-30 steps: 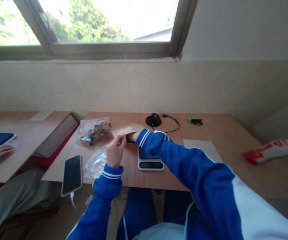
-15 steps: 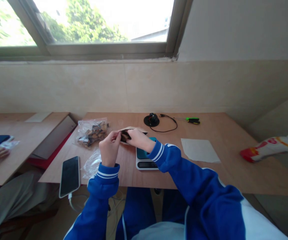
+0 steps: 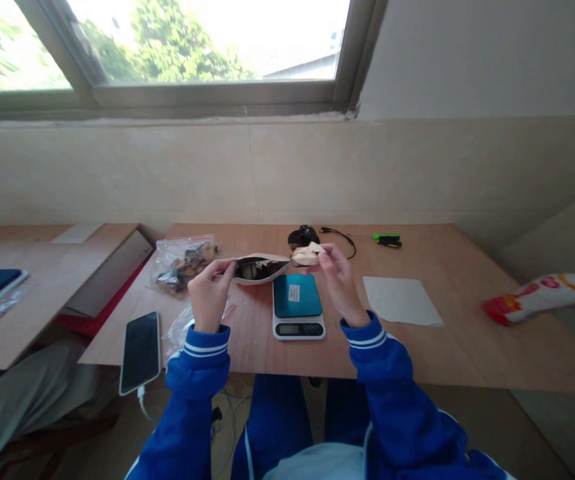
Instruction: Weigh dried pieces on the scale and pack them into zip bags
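Observation:
My left hand [image 3: 210, 295] is closed, pinching the left edge of an opened pouch [image 3: 262, 280] with a dark, shiny inside and a pale outside. The pouch's mouth gapes toward me, and its contents are too dark to make out. In the fingers of my right hand [image 3: 338, 279] are pale cream-coloured slices [image 3: 306, 256], held up just right of the pouch. Below and between both hands lies a kitchen scale [image 3: 312, 303] with a teal top and a white body. Nothing rests on its plate.
A clear bag of brown pieces [image 3: 182, 267] lies at left, near crumpled plastic [image 3: 180, 327] and a charging phone [image 3: 140, 353]. Behind are a small black device [image 3: 303, 235] with a cable and screwdrivers [image 3: 387, 240]. Right: white paper [image 3: 402, 300], red-and-white package [image 3: 537, 297]. Another person's leg [image 3: 32, 393] shows left.
My right hand has come out of the pouch and moved right, now holding pale slices. The scale is uncovered. The other person's hand at far left has left the view.

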Demonstrator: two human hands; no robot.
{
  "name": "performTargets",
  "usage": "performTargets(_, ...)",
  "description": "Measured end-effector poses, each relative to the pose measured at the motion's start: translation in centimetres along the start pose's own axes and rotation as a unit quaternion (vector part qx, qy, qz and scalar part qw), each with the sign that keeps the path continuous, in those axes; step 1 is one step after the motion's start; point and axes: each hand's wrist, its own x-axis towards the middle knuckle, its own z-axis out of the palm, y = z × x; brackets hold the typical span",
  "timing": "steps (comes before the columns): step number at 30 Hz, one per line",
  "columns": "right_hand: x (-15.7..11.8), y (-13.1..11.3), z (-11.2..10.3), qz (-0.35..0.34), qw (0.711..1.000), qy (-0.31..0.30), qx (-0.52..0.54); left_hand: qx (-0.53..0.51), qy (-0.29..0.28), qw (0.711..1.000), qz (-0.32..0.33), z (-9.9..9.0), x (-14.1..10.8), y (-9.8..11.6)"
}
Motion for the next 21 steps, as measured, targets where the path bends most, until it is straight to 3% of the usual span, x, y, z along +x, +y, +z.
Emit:
performTargets(5,-2.6,5.3,-3.2,0.069,0.995,0.063,-0.037,0.005,0.004,1.000,0.019,0.3,-0.2,0.2)
performTargets(9,-3.8,10.0,-3.5,0.101,0.983,0.012,-0.151,0.013,0.006,1.000,0.023,0.3,-0.7,0.6)
performTargets(13,-4.0,12.4,-3.4,0.077,0.928,-0.062,-0.360,0.012,0.013,0.999,0.029,0.3,-1.3,0.7)
performTargets(15,-3.9,12.7,-3.6,0.084,0.900,-0.083,-0.420,0.015,0.014,0.999,0.035,0.3,-1.5,0.6)
performTargets(17,-3.7,12.1,-3.9,0.081,0.893,-0.084,-0.435,0.017,0.013,0.999,0.039,0.3,-1.6,0.6)
performTargets(21,-3.1,7.7,-3.7,-0.021,0.936,-0.031,-0.350,0.017,0.013,0.999,0.046,0.5,-1.7,0.6)
